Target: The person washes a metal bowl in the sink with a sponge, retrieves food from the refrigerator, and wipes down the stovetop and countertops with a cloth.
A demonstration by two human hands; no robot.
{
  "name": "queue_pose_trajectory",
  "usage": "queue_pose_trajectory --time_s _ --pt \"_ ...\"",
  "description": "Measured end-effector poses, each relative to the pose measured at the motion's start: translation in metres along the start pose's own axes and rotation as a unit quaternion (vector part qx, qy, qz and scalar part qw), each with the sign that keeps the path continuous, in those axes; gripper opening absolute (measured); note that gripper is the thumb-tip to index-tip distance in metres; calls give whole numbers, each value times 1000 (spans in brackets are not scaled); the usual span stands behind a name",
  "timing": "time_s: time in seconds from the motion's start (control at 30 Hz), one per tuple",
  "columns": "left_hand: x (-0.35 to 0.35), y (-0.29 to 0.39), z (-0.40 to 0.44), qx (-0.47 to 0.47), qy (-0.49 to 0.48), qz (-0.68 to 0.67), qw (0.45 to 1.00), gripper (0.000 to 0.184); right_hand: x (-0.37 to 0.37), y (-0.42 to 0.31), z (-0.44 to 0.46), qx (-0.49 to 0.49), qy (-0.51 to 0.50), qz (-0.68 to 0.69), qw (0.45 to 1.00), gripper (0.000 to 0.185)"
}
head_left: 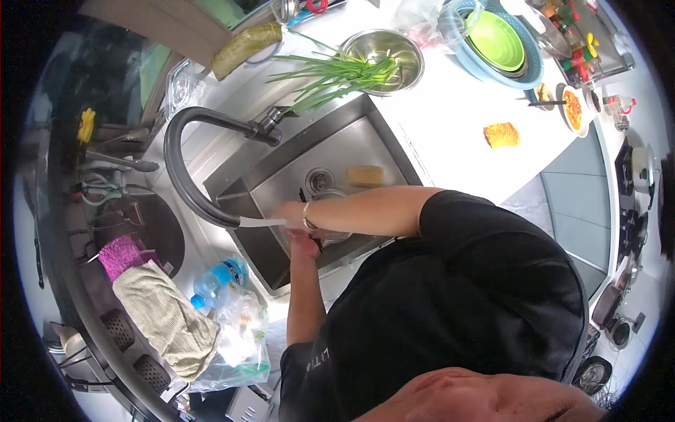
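My right hand (287,213), with a light band on its wrist, is in the stream running from the dark curved faucet (184,165). My left hand (304,245) comes up from below and touches it; both look closed together above the steel sink (281,179). A narrow dark thing (302,195) pokes out past the fingers; its kind cannot be made out. Partly behind my right forearm, a clear round bowl (339,235) rests in the sink. A yellowish block (364,176) lies near the drain (320,181). Most of the fingers are hidden by overlap.
Green onions (344,74) hang out of a steel bowl (415,67) behind the sink. Stacked basins (531,67) and an orange cloth (501,135) occupy the white counter. A water bottle (216,280), plastic bags (239,330) and a beige towel (162,313) lie left of the sink.
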State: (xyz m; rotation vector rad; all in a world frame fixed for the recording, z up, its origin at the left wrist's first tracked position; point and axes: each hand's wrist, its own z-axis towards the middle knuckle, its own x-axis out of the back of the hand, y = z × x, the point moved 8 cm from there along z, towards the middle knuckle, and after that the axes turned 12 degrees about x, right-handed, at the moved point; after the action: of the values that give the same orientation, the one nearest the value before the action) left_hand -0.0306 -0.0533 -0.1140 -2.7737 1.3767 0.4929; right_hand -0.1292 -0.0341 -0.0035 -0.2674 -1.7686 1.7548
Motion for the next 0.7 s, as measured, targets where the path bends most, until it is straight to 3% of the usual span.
queue_pose_trajectory --time_s 0.1,0.2,0.27,0.33,0.4,0.47,0.53,0.57,0.7 --pt "-12 3 9 11 -140 -43 989 20 4 7 -17 -162 42 -71 983 26" --pt "-5 -2 9 47 -67 -20 996 19 26 -13 -52 73 -13 -267 961 26" --pt "-5 -6 16 105 -79 -72 989 20 69 18 -86 -105 40 -147 983 43" --pt "-4 -11 21 147 -87 -104 980 22 108 71 -98 -80 138 -143 977 47" --pt "-4 -14 24 168 -93 -117 974 23 186 45 -127 -50 299 -225 926 52" --pt "-6 -13 24 158 -86 -70 981 22 238 23 -149 -67 396 -227 887 46" --pt "-8 -12 26 144 -82 -36 985 21 266 16 -163 -64 425 -300 852 46" --pt "-7 -12 27 137 -80 -25 987 21 273 30 -168 -140 384 -243 880 44" --pt "1 -16 37 157 -103 -47 981 26 299 37 -202 -133 393 -298 860 43"
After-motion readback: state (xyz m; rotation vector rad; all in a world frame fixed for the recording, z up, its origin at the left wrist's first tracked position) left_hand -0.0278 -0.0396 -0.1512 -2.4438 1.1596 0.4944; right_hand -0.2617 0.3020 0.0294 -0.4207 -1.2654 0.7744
